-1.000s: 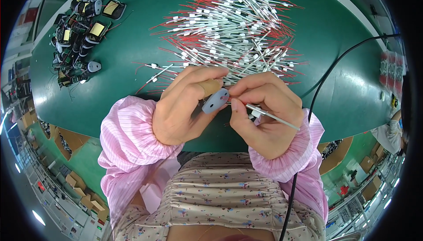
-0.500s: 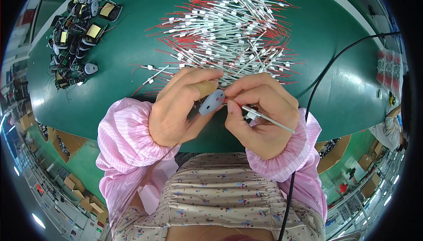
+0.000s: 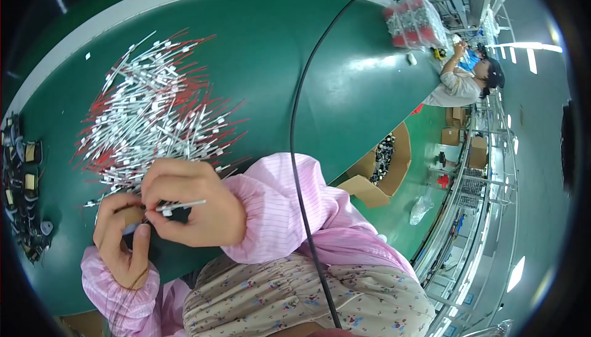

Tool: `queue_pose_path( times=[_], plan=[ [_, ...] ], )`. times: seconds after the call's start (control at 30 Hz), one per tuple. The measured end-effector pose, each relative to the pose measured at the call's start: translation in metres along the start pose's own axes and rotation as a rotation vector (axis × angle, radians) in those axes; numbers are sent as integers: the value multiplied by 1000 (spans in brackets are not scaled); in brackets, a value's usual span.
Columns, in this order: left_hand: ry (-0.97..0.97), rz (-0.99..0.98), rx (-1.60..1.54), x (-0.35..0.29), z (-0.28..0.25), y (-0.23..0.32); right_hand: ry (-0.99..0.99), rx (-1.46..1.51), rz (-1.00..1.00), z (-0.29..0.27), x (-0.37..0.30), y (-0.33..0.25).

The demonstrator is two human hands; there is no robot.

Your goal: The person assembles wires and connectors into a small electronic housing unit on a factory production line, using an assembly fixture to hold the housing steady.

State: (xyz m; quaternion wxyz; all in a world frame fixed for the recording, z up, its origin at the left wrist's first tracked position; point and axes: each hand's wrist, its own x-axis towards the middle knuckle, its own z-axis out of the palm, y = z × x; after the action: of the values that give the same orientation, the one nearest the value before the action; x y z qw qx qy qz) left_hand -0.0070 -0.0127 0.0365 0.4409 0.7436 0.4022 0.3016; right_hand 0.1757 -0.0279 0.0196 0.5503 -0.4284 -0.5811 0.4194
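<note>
My left hand (image 3: 117, 238), with a tan bandage around one finger, is closed on a grey oval plastic piece (image 3: 130, 229) that is mostly covered by the fingers. Close against it, my right hand (image 3: 203, 204) pinches a thin white-sleeved wire piece (image 3: 184, 205) with a small white tab; its inner end disappears between my fingertips. Whether that end has entered the grey piece cannot be made out. Just beyond both hands lies a large heap of similar white pieces with red wire ends (image 3: 154, 109) on the green table (image 3: 258, 53).
Black and grey plastic assemblies with yellow patches (image 3: 29, 183) sit at the left edge. A black cable (image 3: 301, 90) hangs across the view. At the far right are a bagged stack of red and white pieces (image 3: 415, 23) and a seated person (image 3: 462, 84). An open cardboard box (image 3: 391, 164) stands below the table.
The view has swung to the right, so table, heap and hands appear further left and turned. Both hands stay together on their pieces; the grey one is now more covered.
</note>
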Motion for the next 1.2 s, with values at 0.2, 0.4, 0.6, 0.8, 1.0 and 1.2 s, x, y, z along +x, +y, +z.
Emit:
queue_pose_path(
  times=[0.2, 0.4, 0.6, 0.8, 1.0, 1.2],
  plan=[
    [7, -70, -73, 1, -1, 3, -14, 30, -10, 0, 0, -1],
    [20, -235, -180, 1, -6, -3, -16, 64, -20, 1, 1, 6],
    [-14, -76, -77, 6, 0, -1, 1, 30, -10, 2, -1, 6],
    [-45, -26, -48, 3, -7, -8, -44, 45, 25, 4, -1, 6],
    [-28, 58, -67, 1, -1, -10, -76, 194, 120, 1, 0, 1],
    [31, 49, -135, 2, 2, -7, -117, 256, 165, -5, 1, 0]
  ],
)
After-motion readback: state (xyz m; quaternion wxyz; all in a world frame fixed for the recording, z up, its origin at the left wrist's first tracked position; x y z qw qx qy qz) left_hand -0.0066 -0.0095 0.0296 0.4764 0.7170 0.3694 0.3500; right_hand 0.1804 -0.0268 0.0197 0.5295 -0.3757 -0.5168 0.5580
